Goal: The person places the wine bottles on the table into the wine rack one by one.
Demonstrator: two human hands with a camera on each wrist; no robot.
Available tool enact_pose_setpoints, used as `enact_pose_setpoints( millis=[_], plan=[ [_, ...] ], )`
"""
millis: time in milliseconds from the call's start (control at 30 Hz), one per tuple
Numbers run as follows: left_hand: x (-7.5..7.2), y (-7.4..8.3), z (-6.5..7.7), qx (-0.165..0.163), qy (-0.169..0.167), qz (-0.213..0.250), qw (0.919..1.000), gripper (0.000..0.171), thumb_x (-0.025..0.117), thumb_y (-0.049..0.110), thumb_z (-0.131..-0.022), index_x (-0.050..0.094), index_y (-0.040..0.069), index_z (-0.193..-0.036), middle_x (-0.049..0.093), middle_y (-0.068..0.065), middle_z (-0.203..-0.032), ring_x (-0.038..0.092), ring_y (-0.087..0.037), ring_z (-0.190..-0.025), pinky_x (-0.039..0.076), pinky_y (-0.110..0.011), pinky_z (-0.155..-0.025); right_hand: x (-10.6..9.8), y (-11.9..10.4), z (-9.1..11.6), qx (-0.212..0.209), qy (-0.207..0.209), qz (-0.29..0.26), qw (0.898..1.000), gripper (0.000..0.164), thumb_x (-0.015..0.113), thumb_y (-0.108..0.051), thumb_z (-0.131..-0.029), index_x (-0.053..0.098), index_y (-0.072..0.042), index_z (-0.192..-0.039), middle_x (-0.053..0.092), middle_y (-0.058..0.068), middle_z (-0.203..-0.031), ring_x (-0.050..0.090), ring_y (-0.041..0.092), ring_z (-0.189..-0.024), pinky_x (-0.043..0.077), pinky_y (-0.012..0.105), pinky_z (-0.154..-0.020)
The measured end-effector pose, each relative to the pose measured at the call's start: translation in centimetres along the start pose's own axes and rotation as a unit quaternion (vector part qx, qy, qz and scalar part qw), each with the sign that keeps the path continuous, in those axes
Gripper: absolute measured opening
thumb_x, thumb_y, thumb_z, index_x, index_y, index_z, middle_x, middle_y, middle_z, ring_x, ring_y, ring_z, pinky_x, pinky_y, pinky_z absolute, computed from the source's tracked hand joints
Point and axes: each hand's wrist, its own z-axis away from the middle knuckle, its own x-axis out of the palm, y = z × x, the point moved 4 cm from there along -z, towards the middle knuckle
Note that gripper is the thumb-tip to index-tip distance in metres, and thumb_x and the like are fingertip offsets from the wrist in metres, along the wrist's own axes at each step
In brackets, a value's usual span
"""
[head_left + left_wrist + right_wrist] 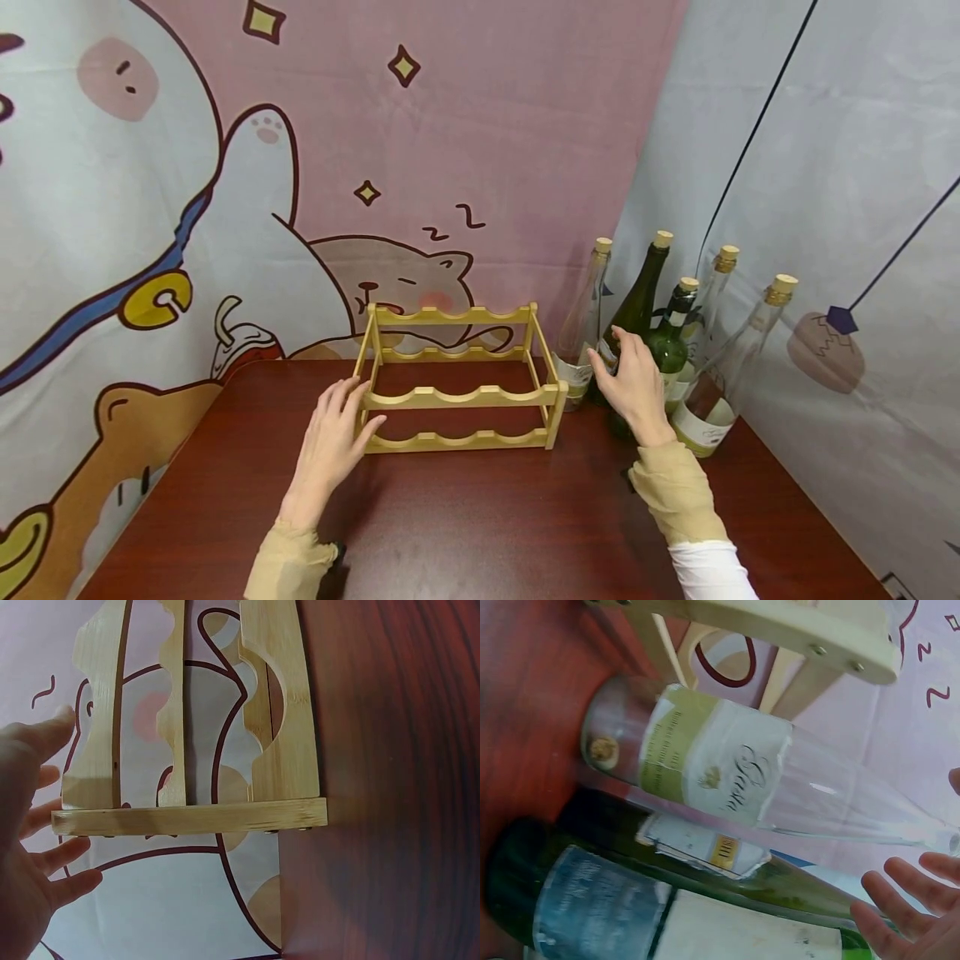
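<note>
A light wooden wine rack (457, 398) with scalloped rails stands on the table. My left hand (330, 437) is at its front left corner, fingers spread; in the left wrist view the fingers (71, 889) lie beside the rack's end post (187, 817). My right hand (636, 383) reaches among corked bottles right of the rack, fingers extended and holding nothing. Closest to the rack is a clear bottle (727, 761) with a green and white label. Beside it are a dark green bottle (643, 279) and a green bottle (670, 343), partly hidden by the right hand.
Two more clear bottles, one at the back (708, 300) and one in front (708, 417), stand at the right by the pale curtain (847, 167). A printed pink cloth (525, 125) hangs behind the dark red table (480, 525).
</note>
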Motion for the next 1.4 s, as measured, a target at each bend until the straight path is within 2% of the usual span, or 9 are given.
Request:
enact_pose_setpoints(
  millis=[367,500,633,767,1033,1200,1400],
  plan=[
    [1.3,-0.2,-0.4,0.044,-0.002,-0.028,0.9986,0.028,0.073,0.013,-0.081,0.067,0.004,-0.108,0.062,-0.017,-0.11,0.051,-0.044,-0.108,0.05,-0.054,-0.08,-0.9,0.0,-4.8,0.028,0.004,-0.053,0.998,0.055,0.058,-0.034,-0.093,0.047,0.001,-0.134,0.056,0.021,-0.123,0.056,0.039,-0.108,0.047,0.056,-0.085],
    [1.4,-0.3,-0.4,0.046,0.006,-0.031,0.9984,0.024,0.072,0.009,-0.081,0.067,0.004,-0.105,0.063,-0.014,-0.106,0.051,-0.042,-0.107,0.052,-0.051,-0.078,-0.6,0.1,-6.3,0.042,-0.014,-0.056,0.997,0.057,0.058,-0.036,-0.092,0.046,0.0,-0.135,0.055,0.02,-0.124,0.055,0.038,-0.109,0.047,0.055,-0.087],
    [1.6,-0.5,-0.4,0.041,0.005,-0.037,0.9984,0.023,0.072,0.008,-0.081,0.067,0.006,-0.104,0.063,-0.011,-0.103,0.051,-0.039,-0.108,0.056,-0.044,-0.067,-0.1,0.1,-7.4,0.055,-0.036,-0.074,0.995,0.06,0.058,-0.039,-0.091,0.044,0.0,-0.136,0.053,0.021,-0.127,0.054,0.039,-0.112,0.046,0.054,-0.09],
    [1.8,-0.5,-0.2,0.03,0.002,-0.036,0.9989,0.022,0.072,0.009,-0.082,0.067,0.008,-0.103,0.063,-0.008,-0.103,0.051,-0.037,-0.111,0.055,-0.042,-0.053,0.5,0.1,-8.2,0.076,-0.052,-0.111,0.99,0.063,0.059,-0.04,-0.091,0.042,-0.001,-0.137,0.052,0.022,-0.129,0.051,0.039,-0.117,0.044,0.054,-0.096],
    [2.1,-0.4,0.0,0.02,0.008,-0.039,0.999,0.02,0.07,0.011,-0.084,0.066,0.009,-0.103,0.062,-0.008,-0.104,0.052,-0.037,-0.114,0.054,-0.043,-0.048,1.7,0.4,-9.2,0.109,-0.072,-0.164,0.978,0.065,0.06,-0.043,-0.09,0.041,-0.002,-0.137,0.051,0.022,-0.13,0.05,0.037,-0.118,0.044,0.052,-0.098],
    [2.0,-0.5,0.1,0.019,0.018,-0.041,0.9988,0.019,0.07,0.011,-0.084,0.066,0.009,-0.102,0.063,-0.008,-0.104,0.052,-0.037,-0.114,0.054,-0.044,-0.048,2.6,0.7,-9.6,0.114,-0.084,-0.177,0.974,0.064,0.058,-0.046,-0.09,0.042,-0.003,-0.134,0.052,0.02,-0.126,0.051,0.035,-0.113,0.045,0.049,-0.093],
    [2.0,-0.5,0.0,0.02,0.026,-0.04,0.9986,0.018,0.07,0.011,-0.084,0.066,0.009,-0.102,0.064,-0.01,-0.104,0.053,-0.037,-0.113,0.054,-0.044,-0.048,2.7,0.5,-10.1,0.121,-0.076,-0.195,0.97,0.055,0.058,-0.043,-0.091,0.046,-0.003,-0.127,0.054,0.019,-0.116,0.052,0.029,-0.103,0.044,0.034,-0.077]
  ],
)
